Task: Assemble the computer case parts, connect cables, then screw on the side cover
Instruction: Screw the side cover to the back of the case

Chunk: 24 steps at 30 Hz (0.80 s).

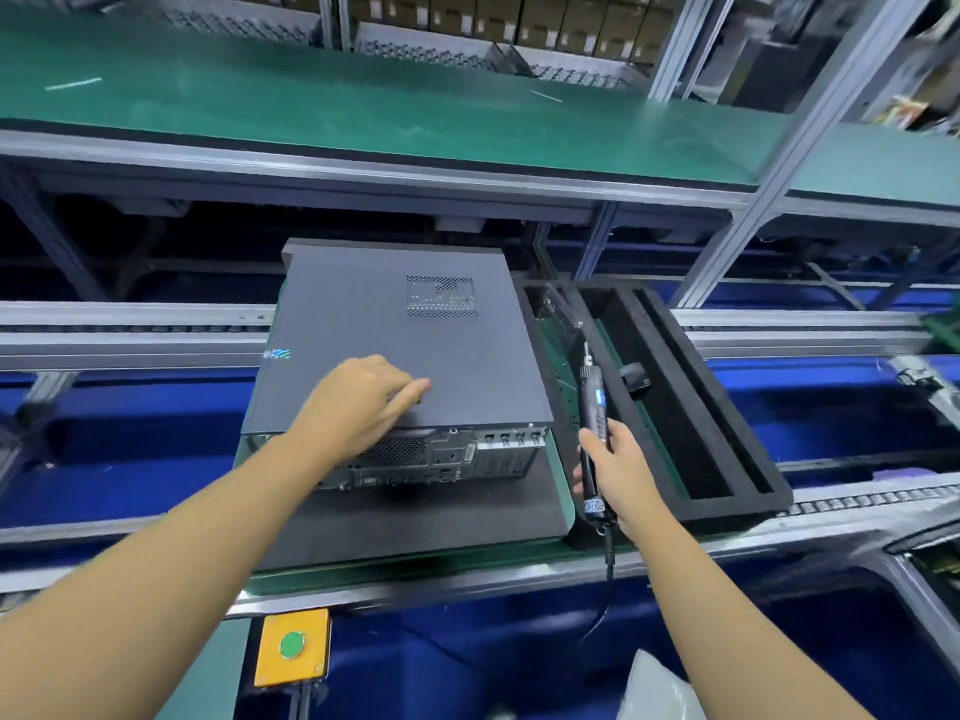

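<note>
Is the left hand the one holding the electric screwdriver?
No, the right hand grips the electric screwdriver, while the left hand rests on the computer case.

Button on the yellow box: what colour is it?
The button is green, clearest in head view.

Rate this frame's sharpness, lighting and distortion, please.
Head view: the computer case and electric screwdriver are fairly sharp. The boxes at the top and the right edge smear with motion blur. The wide-angle lens bends the green bench. Lighting is even, with no strong glare.
</note>
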### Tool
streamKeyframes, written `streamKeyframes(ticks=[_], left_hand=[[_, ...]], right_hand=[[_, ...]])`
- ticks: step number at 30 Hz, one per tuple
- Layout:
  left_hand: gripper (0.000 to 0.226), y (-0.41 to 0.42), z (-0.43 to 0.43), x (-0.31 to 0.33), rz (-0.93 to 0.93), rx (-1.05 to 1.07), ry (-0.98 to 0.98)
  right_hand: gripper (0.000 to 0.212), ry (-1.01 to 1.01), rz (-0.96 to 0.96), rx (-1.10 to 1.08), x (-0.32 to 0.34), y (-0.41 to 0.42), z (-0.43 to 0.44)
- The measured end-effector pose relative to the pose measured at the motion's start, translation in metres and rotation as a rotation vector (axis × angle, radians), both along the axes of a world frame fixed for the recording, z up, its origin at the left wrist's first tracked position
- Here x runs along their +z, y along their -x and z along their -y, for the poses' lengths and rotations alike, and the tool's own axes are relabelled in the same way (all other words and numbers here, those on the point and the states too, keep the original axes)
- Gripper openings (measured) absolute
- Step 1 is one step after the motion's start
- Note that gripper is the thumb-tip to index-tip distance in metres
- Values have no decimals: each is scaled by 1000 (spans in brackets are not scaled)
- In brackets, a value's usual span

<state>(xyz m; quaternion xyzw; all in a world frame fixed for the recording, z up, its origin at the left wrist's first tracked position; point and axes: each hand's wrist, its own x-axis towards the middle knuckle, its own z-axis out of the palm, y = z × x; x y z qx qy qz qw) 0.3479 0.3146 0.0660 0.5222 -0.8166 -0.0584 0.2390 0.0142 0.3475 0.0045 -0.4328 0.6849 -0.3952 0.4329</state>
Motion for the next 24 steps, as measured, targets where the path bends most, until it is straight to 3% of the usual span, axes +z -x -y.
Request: streamKeyframes(ticks=[8,15,18,22,24], left_hand=[[35,50,-2,-24,-55,6,-58],[32,83,1,-37,-209,171,-37],[33,90,0,-43,-266,271,-85],[40,93,0,-36,-345,342,-187],[38,94,-3,-30,-462,354,-280]], right_hand=[[45,-179,-84,88,-49,8,31],[32,-148,15,83,-64,14,57],[34,-115,170,95,-61,18,55],[18,-5,530,235,-29,23,54],[34,-6,684,357,-5,21,57]])
